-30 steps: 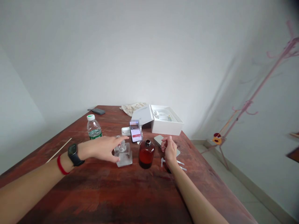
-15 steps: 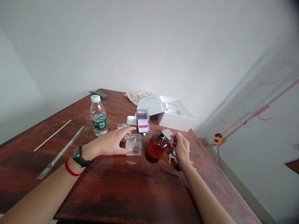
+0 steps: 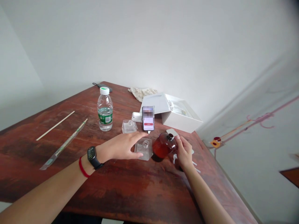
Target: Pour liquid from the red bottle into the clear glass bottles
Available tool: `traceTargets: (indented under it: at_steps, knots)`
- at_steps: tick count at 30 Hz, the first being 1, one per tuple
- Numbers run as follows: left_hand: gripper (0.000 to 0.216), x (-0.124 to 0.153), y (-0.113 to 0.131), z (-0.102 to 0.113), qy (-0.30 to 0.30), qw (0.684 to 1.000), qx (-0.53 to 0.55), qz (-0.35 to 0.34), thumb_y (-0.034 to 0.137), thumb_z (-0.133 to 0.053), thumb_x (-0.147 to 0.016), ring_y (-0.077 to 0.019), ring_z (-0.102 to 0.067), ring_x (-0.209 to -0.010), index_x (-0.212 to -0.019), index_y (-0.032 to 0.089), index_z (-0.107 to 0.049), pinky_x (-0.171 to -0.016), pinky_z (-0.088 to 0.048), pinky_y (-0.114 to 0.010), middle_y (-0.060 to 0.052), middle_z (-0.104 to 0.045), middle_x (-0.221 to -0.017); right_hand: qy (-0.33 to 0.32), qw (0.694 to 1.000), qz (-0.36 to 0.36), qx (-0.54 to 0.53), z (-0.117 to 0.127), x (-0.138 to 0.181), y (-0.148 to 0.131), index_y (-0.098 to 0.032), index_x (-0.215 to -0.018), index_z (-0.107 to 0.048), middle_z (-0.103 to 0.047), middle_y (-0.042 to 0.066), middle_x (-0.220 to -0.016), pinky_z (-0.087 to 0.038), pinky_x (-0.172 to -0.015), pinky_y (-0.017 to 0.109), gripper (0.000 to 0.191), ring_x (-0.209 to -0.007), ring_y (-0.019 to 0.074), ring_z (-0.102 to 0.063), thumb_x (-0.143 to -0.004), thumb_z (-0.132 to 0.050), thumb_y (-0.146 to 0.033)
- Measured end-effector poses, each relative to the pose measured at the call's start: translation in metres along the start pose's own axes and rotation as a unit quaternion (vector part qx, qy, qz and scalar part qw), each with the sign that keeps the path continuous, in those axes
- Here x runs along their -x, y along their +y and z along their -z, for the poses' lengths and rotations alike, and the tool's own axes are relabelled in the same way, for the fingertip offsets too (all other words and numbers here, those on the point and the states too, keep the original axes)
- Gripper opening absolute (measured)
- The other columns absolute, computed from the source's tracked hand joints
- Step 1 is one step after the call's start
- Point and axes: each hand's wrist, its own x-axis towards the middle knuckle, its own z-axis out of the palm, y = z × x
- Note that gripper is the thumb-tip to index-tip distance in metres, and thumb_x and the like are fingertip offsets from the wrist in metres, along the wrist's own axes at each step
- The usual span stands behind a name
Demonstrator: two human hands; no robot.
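A round glass bottle [image 3: 161, 148] of dark red liquid, its neck uncapped, leans slightly to the right. At its right shoulder, my right hand [image 3: 184, 151] has thumb and curled fingers against the glass. The bottle hides part of those fingers. My left hand [image 3: 123, 145], wearing a black watch [image 3: 92, 155] and a red band, is open, with thumb and fingers apart around a clear square bottle [image 3: 145, 148]. Whether it touches that bottle I cannot tell. Behind it is another clear square bottle [image 3: 129, 125].
A water bottle [image 3: 105, 113], a stick [image 3: 56, 125] and a wrapped stick [image 3: 65, 144] are at left. Behind the hands are a phone [image 3: 148, 121], a white case [image 3: 136, 117], an open white box [image 3: 181, 119] and a cloth [image 3: 141, 93]. White plastic pieces [image 3: 196, 166] lie by my right wrist.
My right hand has closed onto the red-liquid bottle, which now leans more to the right. My left hand stays open around the clear square bottle. The whole view has shifted a little.
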Motion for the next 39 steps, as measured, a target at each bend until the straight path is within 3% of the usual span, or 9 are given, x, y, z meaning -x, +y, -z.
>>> traceTargets:
  at_steps: [11, 14, 16, 18, 20, 23, 30, 34, 39]
  knots:
    - [0.077, 0.001, -0.004, -0.002, 0.009, 1.000, -0.025, 0.001, 0.050, -0.079, -0.095, -0.0336, -0.069, -0.133, -0.159, 0.025, -0.046, -0.109, -0.056, -0.042, -0.012, -0.064, -0.156, -0.039, 0.998, 0.030, 0.034, 0.004, 0.001, 0.008, -0.023, -0.073, -0.064, -0.057, -0.003, -0.057, -0.039, -0.050, 0.028, 0.055, -0.052, 0.0168, -0.051, -0.093, -0.063, -0.074]
    - [0.065, 0.000, -0.006, -0.004, 0.055, 0.998, -0.025, -0.019, 0.056, -0.068, -0.103, -0.0323, -0.070, -0.130, -0.155, 0.023, -0.050, -0.103, -0.058, -0.042, -0.013, -0.067, -0.151, -0.044, 0.998, 0.029, 0.041, 0.005, 0.001, 0.012, -0.022, -0.074, -0.064, -0.055, -0.004, -0.055, -0.039, -0.050, 0.028, 0.054, -0.051, 0.0168, -0.052, -0.096, -0.060, -0.071]
    - [0.044, -0.001, -0.006, -0.005, 0.131, 0.990, -0.018, -0.058, 0.051, -0.056, -0.110, -0.0291, -0.073, -0.121, -0.140, 0.020, -0.064, -0.098, -0.060, -0.040, -0.012, -0.073, -0.138, -0.046, 0.998, 0.025, 0.042, 0.006, 0.000, 0.015, -0.022, -0.076, -0.065, -0.056, -0.003, -0.055, -0.039, -0.050, 0.028, 0.053, -0.050, 0.0167, -0.052, -0.097, -0.060, -0.070]
    - [0.037, -0.002, -0.005, -0.006, 0.221, 0.970, -0.017, -0.103, 0.041, -0.049, -0.114, -0.0256, -0.074, -0.108, -0.107, 0.018, -0.076, -0.092, -0.059, -0.038, -0.011, -0.077, -0.120, -0.046, 0.998, 0.024, 0.044, 0.006, 0.000, 0.018, -0.021, -0.078, -0.067, -0.059, -0.003, -0.057, -0.039, -0.050, 0.028, 0.052, -0.050, 0.0168, -0.052, -0.097, -0.060, -0.069]
    - [0.048, -0.003, -0.002, -0.006, 0.291, 0.947, -0.022, -0.135, 0.028, -0.047, -0.113, -0.0231, -0.073, -0.097, -0.074, 0.017, -0.071, -0.089, -0.058, -0.038, -0.010, -0.078, -0.107, -0.044, 0.998, 0.026, 0.046, 0.006, -0.001, 0.019, -0.021, -0.077, -0.067, -0.059, -0.002, -0.057, -0.039, -0.051, 0.028, 0.052, -0.051, 0.0168, -0.052, -0.097, -0.060, -0.069]
    - [0.053, -0.003, 0.001, -0.006, 0.320, 0.935, -0.021, -0.151, 0.013, -0.045, -0.107, -0.0222, -0.072, -0.094, -0.057, 0.017, -0.061, -0.087, -0.058, -0.038, -0.010, -0.080, -0.103, -0.045, 0.997, 0.033, 0.049, 0.006, -0.001, 0.018, -0.022, -0.075, -0.067, -0.058, -0.002, -0.056, -0.041, -0.052, 0.029, 0.052, -0.052, 0.0176, -0.053, -0.096, -0.060, -0.069]
    - [0.036, -0.002, 0.004, -0.006, 0.283, 0.954, 0.014, -0.101, 0.009, -0.044, -0.098, -0.0246, -0.075, -0.100, -0.098, 0.016, -0.080, -0.092, -0.062, -0.042, -0.010, -0.082, -0.104, -0.047, 0.997, 0.033, 0.054, 0.006, 0.000, 0.015, -0.022, -0.075, -0.067, -0.057, -0.003, -0.058, -0.040, -0.051, 0.029, 0.049, -0.051, 0.0172, -0.052, -0.097, -0.061, -0.065]
    - [0.042, -0.001, 0.007, -0.007, 0.323, 0.940, 0.012, -0.111, 0.009, -0.044, -0.102, -0.0209, -0.071, -0.085, -0.072, 0.018, -0.071, -0.079, -0.059, -0.035, -0.008, -0.078, -0.088, -0.047, 0.997, 0.037, 0.055, 0.006, 0.001, 0.013, -0.022, -0.076, -0.068, -0.059, -0.002, -0.060, -0.042, -0.053, 0.029, 0.048, -0.054, 0.0183, -0.054, -0.097, -0.060, -0.065]
    - [0.053, 0.001, 0.013, -0.006, 0.351, 0.925, -0.004, -0.146, 0.012, -0.043, -0.105, -0.0137, -0.046, -0.054, -0.053, 0.020, -0.042, -0.053, -0.035, -0.030, 0.000, -0.049, -0.058, -0.046, 0.996, 0.047, 0.061, 0.004, 0.002, 0.009, -0.022, -0.075, -0.067, -0.058, -0.002, -0.059, -0.042, -0.054, 0.030, 0.048, -0.055, 0.0190, -0.053, -0.096, -0.059, -0.065]
